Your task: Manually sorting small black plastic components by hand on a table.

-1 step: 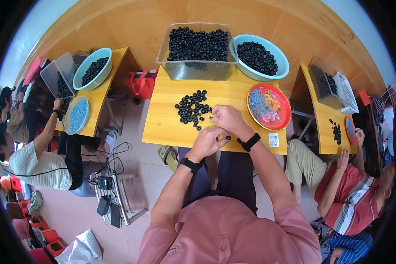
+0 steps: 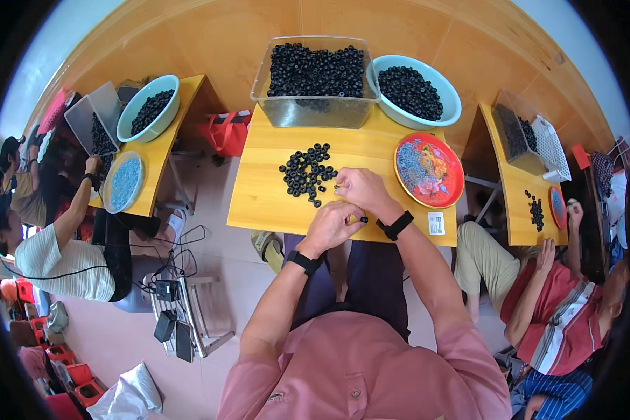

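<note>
My left hand (image 2: 331,227) is closed at the front of the yellow table (image 2: 259,203), pinching a small black ring-shaped piece (image 2: 363,219) between thumb and finger. Just beyond it is my right hand (image 2: 362,189), fingers bent together at the right side of a loose pile of black ring-shaped pieces (image 2: 304,171). A dark speck shows at its fingertips, too small to name. To the right of my hands lies a red floral tray (image 2: 446,189) with many small blue-grey bits (image 2: 414,162) on its left part.
At the back of the table stand a clear plastic bin (image 2: 315,113) and a pale blue basin (image 2: 449,98), both full of black pieces. Co-workers sit at tables on the left and right. A metal stool (image 2: 196,308) with cables and black devices stands at lower left.
</note>
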{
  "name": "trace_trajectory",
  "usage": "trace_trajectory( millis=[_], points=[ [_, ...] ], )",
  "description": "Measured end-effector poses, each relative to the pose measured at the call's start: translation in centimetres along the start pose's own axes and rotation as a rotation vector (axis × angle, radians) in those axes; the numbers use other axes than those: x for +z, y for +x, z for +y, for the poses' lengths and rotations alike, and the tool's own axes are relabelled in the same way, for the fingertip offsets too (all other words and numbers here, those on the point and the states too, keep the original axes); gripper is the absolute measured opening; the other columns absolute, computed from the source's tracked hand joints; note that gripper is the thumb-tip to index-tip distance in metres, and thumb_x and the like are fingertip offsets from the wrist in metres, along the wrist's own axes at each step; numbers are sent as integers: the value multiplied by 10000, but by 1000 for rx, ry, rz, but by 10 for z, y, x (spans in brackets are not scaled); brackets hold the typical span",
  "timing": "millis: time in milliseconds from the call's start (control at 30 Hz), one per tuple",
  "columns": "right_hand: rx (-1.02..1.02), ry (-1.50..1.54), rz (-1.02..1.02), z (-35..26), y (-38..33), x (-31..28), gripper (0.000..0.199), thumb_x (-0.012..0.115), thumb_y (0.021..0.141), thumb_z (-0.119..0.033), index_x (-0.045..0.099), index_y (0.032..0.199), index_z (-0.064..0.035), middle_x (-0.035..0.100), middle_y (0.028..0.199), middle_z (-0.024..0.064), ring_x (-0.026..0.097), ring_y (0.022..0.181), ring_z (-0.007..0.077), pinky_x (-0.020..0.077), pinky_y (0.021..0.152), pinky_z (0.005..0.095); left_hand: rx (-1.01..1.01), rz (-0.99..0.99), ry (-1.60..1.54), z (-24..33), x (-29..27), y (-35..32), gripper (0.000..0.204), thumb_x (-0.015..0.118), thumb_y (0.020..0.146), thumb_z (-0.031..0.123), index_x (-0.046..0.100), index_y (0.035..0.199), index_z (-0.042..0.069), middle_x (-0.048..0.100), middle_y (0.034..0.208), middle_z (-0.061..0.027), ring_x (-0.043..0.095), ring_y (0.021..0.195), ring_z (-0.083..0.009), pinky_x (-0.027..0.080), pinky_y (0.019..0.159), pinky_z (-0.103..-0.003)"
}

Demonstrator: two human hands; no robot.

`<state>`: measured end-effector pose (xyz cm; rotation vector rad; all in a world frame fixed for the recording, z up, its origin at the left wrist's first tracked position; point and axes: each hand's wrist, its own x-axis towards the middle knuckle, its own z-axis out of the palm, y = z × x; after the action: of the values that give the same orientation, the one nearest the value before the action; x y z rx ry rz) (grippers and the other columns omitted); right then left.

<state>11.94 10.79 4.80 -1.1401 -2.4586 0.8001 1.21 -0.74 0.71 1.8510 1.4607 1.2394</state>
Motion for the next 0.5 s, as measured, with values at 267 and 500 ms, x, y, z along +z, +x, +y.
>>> trace_trajectory(
  millis=[267, 500],
  points=[
    [-49, 67, 24, 23, -13, -12, 150, 671, 830, -164, 718, 891, -36, 731, 828, 153, 712, 797, 347, 554, 711, 451, -259, -22, -104, 0, -3, 0, 187, 784, 840, 162, 710, 949, 29, 677, 732, -82, 612, 620, -153, 499, 608, -303],
    [21, 240, 48, 27, -52, -18, 173, 667, 858, -115, 722, 969, 5, 728, 870, 191, 724, 799, 326, 562, 709, 411, -331, 73, -182, 1, -2, 4, 184, 760, 869, 127, 678, 986, 10, 657, 706, -77, 581, 607, -127, 502, 606, -292]
  ],
)
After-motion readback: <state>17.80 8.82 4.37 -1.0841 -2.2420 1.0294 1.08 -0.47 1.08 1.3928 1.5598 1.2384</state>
